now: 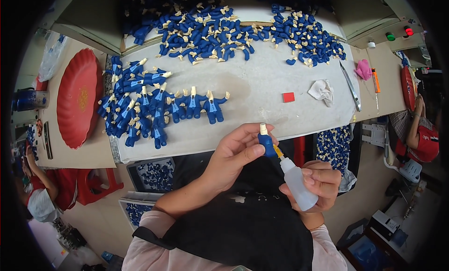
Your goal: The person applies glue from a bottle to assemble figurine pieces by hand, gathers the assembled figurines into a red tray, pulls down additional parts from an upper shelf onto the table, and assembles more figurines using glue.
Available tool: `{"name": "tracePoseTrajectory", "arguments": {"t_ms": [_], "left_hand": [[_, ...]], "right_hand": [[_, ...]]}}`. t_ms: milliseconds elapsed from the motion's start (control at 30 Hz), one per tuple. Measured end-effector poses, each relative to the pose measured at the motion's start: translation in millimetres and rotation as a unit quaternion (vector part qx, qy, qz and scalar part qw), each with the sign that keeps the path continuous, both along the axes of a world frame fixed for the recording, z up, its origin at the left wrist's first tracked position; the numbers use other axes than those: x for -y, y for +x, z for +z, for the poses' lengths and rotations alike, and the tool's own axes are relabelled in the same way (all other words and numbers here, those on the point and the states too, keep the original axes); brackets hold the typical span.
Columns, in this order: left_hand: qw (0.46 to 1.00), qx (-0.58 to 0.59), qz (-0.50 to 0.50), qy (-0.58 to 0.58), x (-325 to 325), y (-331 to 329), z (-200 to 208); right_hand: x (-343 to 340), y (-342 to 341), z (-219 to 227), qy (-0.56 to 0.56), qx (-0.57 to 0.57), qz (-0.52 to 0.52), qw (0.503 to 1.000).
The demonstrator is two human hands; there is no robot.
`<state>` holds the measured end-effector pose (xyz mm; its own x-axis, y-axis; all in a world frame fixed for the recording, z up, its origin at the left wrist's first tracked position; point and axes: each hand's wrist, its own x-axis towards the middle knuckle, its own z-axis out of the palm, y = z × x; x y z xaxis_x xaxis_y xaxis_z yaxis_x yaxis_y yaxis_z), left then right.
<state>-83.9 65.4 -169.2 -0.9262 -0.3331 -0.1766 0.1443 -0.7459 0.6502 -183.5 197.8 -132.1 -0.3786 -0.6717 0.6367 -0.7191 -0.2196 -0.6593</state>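
My left hand (234, 151) pinches a small blue figure body (267, 144) with a cream neck peg pointing up. In my right hand (322, 184) is a white squeeze bottle (299, 186), tilted so that its yellowish nozzle (278, 150) meets the side of the figure body. Whether any liquid comes out is too small to tell. On the white work surface ahead, several figure bodies (192, 105) with light blue fronts lie grouped at the left; some have arms attached. Loose blue arms with cream hands (206, 37) are heaped at the back.
A red scalloped tray (79, 98) stands at the left. Toward the right lie a red square (288, 97), a crumpled white tissue (322, 91), metal tweezers (350, 86) and an orange tube (376, 80). Bins of blue parts (333, 147) sit below the table edge. Other people work at both sides.
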Motion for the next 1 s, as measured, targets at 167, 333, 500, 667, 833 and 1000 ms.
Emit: {"name": "tracePoseTrajectory", "arguments": {"t_ms": [167,333,500,667,833,1000], "left_hand": [[0.999,0.013,0.017,-0.034,0.9,0.1,-0.8],[0.999,0.015,0.025,-0.039,0.7,-0.2,-2.6],[0.999,0.020,0.025,-0.037,0.8,-0.7,-1.9],[1.000,0.020,-0.013,-0.015,0.9,-2.0,-2.4],[0.999,0.015,-0.033,0.003,0.9,-1.0,-1.6],[0.997,-0.004,-0.050,0.051,0.4,-1.1,-0.4]], "right_hand": [[-0.5,2.3,1.4,0.010,0.009,-0.005,1.000],[-1.3,1.5,2.1,0.026,0.015,-0.005,1.000],[-0.9,1.3,2.8,0.041,0.038,-0.014,0.998],[-1.7,0.9,2.0,0.041,0.052,-0.027,0.997],[-0.2,1.1,1.5,0.037,0.055,-0.027,0.997],[-0.8,0.9,-0.1,0.028,0.059,-0.022,0.998]]}}
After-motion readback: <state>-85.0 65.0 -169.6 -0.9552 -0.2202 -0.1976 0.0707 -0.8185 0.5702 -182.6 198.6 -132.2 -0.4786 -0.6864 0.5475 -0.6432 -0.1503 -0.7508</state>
